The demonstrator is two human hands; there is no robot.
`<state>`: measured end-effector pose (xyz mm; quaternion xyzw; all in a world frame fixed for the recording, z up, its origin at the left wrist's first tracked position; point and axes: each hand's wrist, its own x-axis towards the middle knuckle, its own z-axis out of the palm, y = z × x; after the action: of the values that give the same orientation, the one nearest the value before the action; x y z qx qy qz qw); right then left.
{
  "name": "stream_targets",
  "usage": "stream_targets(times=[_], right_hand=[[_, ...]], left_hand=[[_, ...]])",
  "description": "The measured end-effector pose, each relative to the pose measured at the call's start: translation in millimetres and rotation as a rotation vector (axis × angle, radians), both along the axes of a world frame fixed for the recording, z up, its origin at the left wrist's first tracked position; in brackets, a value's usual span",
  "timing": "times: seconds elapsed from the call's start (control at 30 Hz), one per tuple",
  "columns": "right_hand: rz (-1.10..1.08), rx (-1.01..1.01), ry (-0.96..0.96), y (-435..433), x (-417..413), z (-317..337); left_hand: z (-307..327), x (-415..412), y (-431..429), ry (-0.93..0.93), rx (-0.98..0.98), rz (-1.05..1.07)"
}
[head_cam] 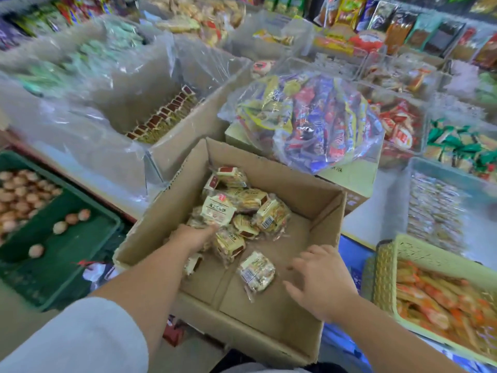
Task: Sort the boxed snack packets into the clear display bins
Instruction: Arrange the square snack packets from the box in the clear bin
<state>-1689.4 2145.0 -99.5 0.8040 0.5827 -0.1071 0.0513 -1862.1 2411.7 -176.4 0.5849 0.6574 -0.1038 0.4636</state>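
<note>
The left hand (194,236) is down in the heap of small yellow-and-red snack packets in see-through wrap (242,208). Its grip is hard to read. The fingers are hidden among the packets, so I cannot tell if they are closed on one or just pushing in. A packet with a white label (218,208) stands tipped up right at that hand's fingertips. The right hand (321,281) has its grip wide apart, with fingers spread and nothing in it. It is over the bare floor of the brown cardboard box (285,184). One lone packet (256,273) lies flat just beside its thumb, on the side toward the other hand. The packet's long side points away from the person and a little to the right. The right hand is the nearer one, so I think a short reach sideways would get it. The box is partly emptied, and much of its floor shows. Up and to the left, past the box, is a clear plastic bin (129,98). It holds a neat row of the same red-and-yellow packets (164,117), standing on edge. That lies on the left hand's side, so I think the packets will go that way.
</note>
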Motion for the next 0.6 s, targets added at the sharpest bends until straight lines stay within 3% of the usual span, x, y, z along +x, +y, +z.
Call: stream_targets(times=[0.3,0.6], right_hand=[[-0.048,0.046,0.001,-0.6,-0.2,-6.4],[-0.057,0.022,0.003,2.0,-0.2,-8.3]], left_hand=[[-15.2,29.1,10.4,-0.141,-0.05,0.383],[-20.6,48.5,12.4,-0.407,-0.167,0.503]])
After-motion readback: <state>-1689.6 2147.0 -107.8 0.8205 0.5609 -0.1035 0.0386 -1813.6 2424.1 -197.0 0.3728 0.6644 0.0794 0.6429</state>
